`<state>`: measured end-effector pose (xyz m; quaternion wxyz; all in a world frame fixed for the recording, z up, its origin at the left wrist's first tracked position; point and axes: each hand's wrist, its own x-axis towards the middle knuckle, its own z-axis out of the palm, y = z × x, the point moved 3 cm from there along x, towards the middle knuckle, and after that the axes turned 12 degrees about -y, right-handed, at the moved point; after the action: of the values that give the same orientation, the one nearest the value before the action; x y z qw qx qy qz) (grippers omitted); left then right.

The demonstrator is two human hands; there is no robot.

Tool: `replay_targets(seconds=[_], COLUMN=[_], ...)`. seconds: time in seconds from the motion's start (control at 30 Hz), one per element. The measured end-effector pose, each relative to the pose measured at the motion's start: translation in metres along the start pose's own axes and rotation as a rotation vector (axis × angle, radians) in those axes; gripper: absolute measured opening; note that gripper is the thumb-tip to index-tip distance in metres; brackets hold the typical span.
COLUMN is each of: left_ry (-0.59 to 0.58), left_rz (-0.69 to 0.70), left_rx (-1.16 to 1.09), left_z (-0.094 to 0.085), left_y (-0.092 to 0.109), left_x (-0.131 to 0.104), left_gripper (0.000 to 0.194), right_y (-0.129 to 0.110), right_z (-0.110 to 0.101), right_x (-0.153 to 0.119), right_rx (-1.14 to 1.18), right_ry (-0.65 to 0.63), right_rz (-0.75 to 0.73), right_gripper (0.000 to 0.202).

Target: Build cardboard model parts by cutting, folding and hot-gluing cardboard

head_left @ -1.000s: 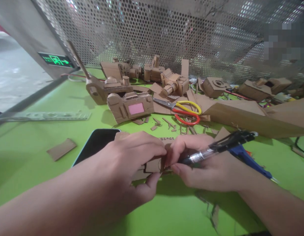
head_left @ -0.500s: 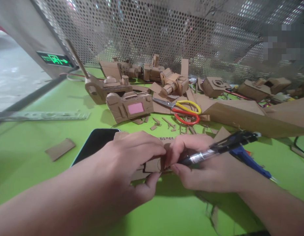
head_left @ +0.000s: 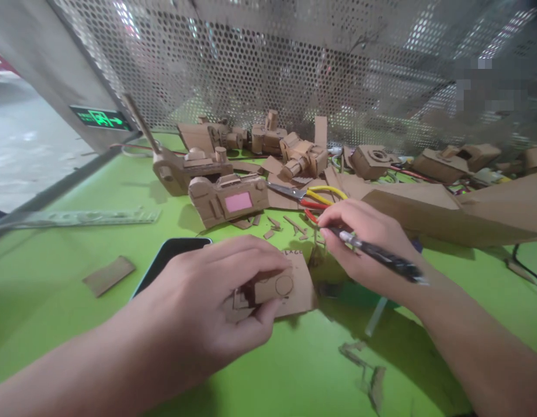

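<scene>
My left hand (head_left: 225, 289) is closed on a small cardboard piece (head_left: 274, 285) with a circle drawn on it. This piece lies over a larger flat cardboard sheet (head_left: 303, 289) with printed figures at its far edge. My right hand (head_left: 368, 237) is raised to the right of the sheet, with a black pen (head_left: 385, 260) held in it, pointing back toward the wrist. Thumb and forefinger come together near the scissors (head_left: 309, 200), which have one red and one yellow handle. Whether a small scrap sits between those fingertips I cannot tell.
A dark phone (head_left: 170, 255) lies by my left hand. Cardboard camera models, one with a pink screen (head_left: 238, 201), stand farther back. Cardboard scraps (head_left: 296, 226) litter the green table (head_left: 55, 255). A clear ruler (head_left: 94, 217) lies at left, a large cardboard sheet (head_left: 420, 217) at right.
My right hand has moved away from the cardboard, up and to the right toward the scissors, keeping the pen. The left hand stays on the small piece, whose circle now shows.
</scene>
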<state>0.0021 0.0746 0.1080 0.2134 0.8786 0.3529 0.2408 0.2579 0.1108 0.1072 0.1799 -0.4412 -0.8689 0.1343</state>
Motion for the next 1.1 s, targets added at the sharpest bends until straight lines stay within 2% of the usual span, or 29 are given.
replay_targets(seconds=[0.13,0.23,0.3,0.37,0.47,0.57,0.73,0.9,1.0,1.1], left_ry=[0.058,0.082,0.096,0.094,0.090,0.103,0.136,0.227,0.239,0.260], left_rz=[-0.133,-0.189,-0.245,-0.310,-0.378,-0.406,-0.452,-0.514,-0.564,-0.554], left_rx=[-0.084,-0.195,-0.313,-0.436,-0.554,-0.642,-0.749,-0.751,-0.705,-0.810], left_z=[-0.004,-0.005,-0.005,-0.003,0.001,0.002,0.001,-0.004,-0.006,-0.005], left_y=[-0.003,-0.005,-0.006,-0.007,-0.007,-0.006,-0.003,0.001,0.000,-0.004], left_x=[0.002,0.005,0.007,0.008,0.007,0.007,0.005,0.002,0.002,0.002], left_gripper=[0.017,0.013,0.013,0.015,0.024,0.021,0.020,0.024,0.031,0.030], right_y=[0.024,0.035,0.041,0.048,0.056,0.062,0.068,0.058,0.047,0.041], right_z=[0.007,0.013,0.016,0.018,0.020,0.022,0.028,0.028,0.021,0.009], right_x=[0.001,0.002,0.005,0.010,0.018,0.024,0.030,0.028,0.024,0.020], right_rx=[-0.145,-0.182,-0.208,-0.235,-0.274,-0.323,-0.414,-0.448,-0.419,-0.328], right_ry=[-0.191,-0.233,-0.215,-0.176,-0.140,-0.111,-0.091,-0.105,-0.079,-0.029], right_rz=[0.053,0.073,0.089,0.123,0.194,0.267,0.381,0.433,0.438,0.446], right_gripper=[0.034,0.052,0.058,0.055,0.042,0.031,0.039,0.038,0.038,0.032])
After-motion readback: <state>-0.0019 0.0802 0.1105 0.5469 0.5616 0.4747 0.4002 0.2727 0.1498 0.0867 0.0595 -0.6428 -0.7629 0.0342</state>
